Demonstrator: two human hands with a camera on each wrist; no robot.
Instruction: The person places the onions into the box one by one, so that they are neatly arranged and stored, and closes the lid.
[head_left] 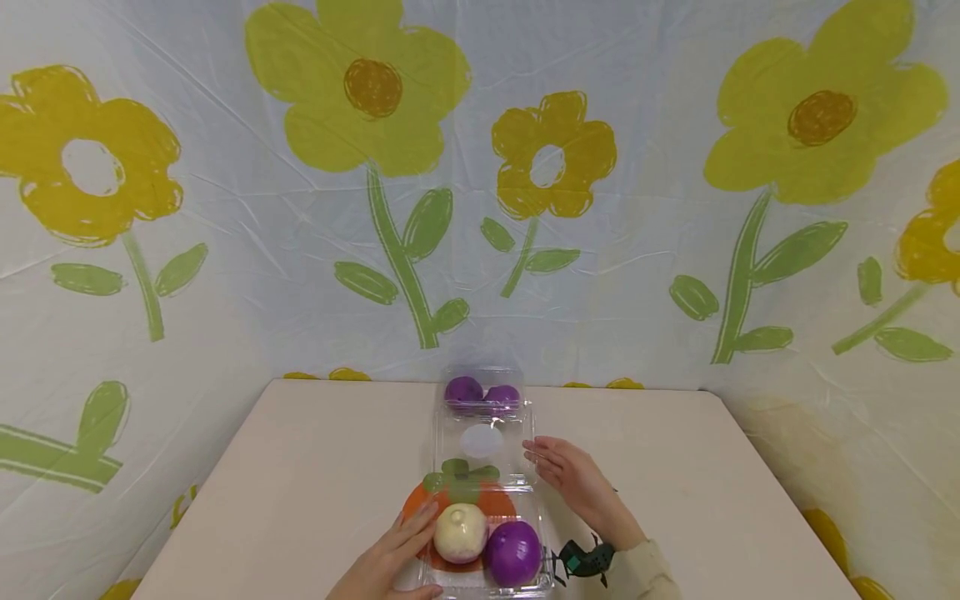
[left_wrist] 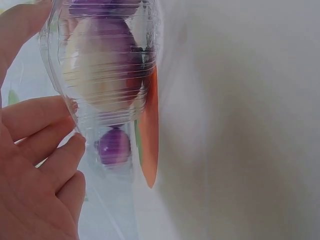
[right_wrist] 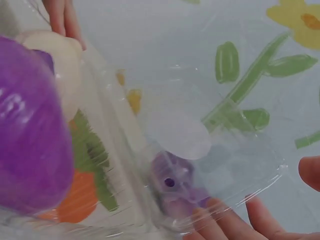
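Observation:
A clear plastic clamshell box (head_left: 487, 590) stands near the front with its lid (head_left: 450, 446) raised at the far side. Inside its base sit a cream-white onion-like vegetable (head_left: 461, 533) and a purple one (head_left: 513, 554), side by side. My left hand (head_left: 393, 550) rests against the box's left side, fingers extended and thumb toward the near edge. At the lid's right edge is my right hand (head_left: 573, 479); its fingertips (right_wrist: 215, 207) touch or nearly touch the clear plastic, thumb apart.
Behind the lid, a second clear box (head_left: 480, 375) holds two purple vegetables (head_left: 463, 390). An orange mat (head_left: 416, 500) with green leaves lies under the front box. A dark green-black device (head_left: 587, 558) is by the right wrist. Flowered cloth (head_left: 600, 317) hangs behind the table (head_left: 322, 483).

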